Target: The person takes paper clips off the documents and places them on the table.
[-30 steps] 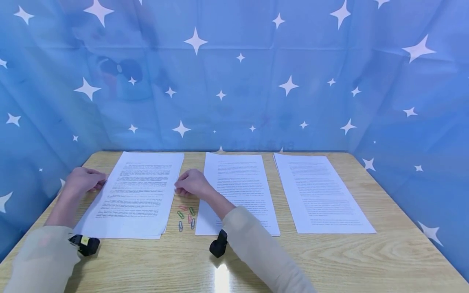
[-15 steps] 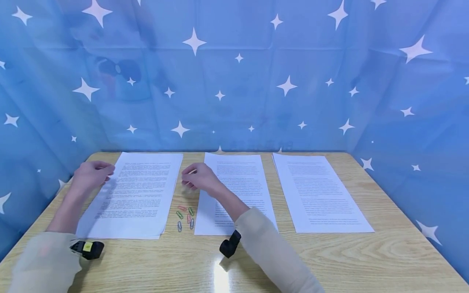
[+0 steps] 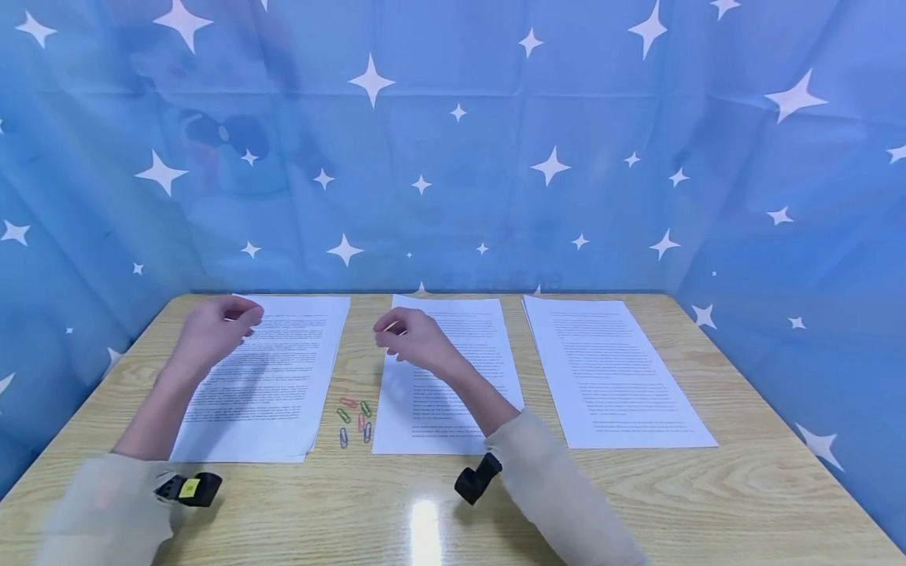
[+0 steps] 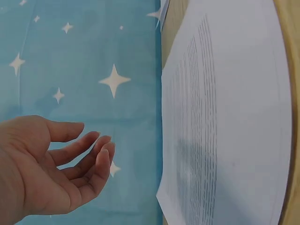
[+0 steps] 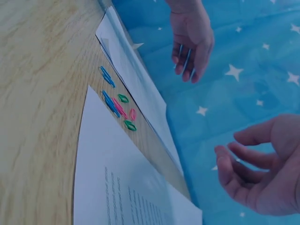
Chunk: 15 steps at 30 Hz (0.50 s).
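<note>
My left hand hovers over the upper left part of the left stack of paper, its fingers loosely bent and holding nothing. In the left wrist view the same hand shows a gap between thumb and fingertips. My right hand is raised above the upper left edge of the middle stack of paper. Its fingers are loosely curved and empty, as the right wrist view of that hand also shows. Between these two stacks lie several paper clips, coloured pink, green and blue.
A third stack of printed paper lies on the right of the wooden table. Behind the table hangs a blue curtain with white stars. Black wrist cameras are strapped near both sleeves.
Both hands have lifted off the left stack's side edges. The left hand has moved right over the sheets, and the right hand has moved right to above the middle stack.
</note>
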Tool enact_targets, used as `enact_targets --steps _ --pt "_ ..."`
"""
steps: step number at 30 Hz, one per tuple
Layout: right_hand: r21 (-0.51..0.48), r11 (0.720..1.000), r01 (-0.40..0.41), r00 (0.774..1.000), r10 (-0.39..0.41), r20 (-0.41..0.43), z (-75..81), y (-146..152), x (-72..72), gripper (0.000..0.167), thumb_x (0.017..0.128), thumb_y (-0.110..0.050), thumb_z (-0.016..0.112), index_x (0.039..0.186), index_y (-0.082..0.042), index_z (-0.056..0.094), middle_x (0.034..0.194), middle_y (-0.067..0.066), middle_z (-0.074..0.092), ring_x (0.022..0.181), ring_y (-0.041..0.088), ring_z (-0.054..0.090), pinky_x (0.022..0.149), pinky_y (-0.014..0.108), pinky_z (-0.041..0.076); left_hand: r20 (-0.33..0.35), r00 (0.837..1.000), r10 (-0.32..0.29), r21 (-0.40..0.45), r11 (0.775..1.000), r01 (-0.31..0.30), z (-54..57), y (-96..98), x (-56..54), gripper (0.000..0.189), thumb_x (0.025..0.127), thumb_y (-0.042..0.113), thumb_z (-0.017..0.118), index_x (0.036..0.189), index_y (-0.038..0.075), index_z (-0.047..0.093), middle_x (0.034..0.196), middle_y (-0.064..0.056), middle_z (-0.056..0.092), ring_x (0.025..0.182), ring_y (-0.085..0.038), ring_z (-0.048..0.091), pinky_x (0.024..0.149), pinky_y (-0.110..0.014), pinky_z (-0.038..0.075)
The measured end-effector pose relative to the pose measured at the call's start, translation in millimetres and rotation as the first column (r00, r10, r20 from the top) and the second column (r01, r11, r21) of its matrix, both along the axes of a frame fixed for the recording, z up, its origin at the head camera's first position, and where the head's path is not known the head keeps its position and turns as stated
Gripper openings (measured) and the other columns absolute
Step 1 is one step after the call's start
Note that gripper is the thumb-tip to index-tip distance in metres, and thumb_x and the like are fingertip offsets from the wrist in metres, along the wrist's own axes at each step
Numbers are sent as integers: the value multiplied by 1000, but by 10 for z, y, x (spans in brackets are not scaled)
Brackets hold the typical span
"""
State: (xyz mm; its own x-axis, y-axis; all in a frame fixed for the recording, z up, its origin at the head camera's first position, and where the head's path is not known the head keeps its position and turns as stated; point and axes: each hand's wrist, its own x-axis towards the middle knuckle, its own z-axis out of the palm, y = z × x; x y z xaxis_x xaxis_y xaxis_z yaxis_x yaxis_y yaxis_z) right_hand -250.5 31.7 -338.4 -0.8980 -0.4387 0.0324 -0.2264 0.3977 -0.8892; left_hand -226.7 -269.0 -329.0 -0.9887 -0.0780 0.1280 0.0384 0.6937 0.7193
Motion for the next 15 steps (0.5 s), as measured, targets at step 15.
enact_targets --steps 15 --pt "158 986 55 975 -19 -221 97 520 71 15 99 -13 63 111 -7 69 103 5 69 91 20 64 81 33 54 -100 984 -146 -22 989 144 105 505 139 33 106 21 54 123 -5 63 110 -22 67 97 -33 61 78 -38 49"
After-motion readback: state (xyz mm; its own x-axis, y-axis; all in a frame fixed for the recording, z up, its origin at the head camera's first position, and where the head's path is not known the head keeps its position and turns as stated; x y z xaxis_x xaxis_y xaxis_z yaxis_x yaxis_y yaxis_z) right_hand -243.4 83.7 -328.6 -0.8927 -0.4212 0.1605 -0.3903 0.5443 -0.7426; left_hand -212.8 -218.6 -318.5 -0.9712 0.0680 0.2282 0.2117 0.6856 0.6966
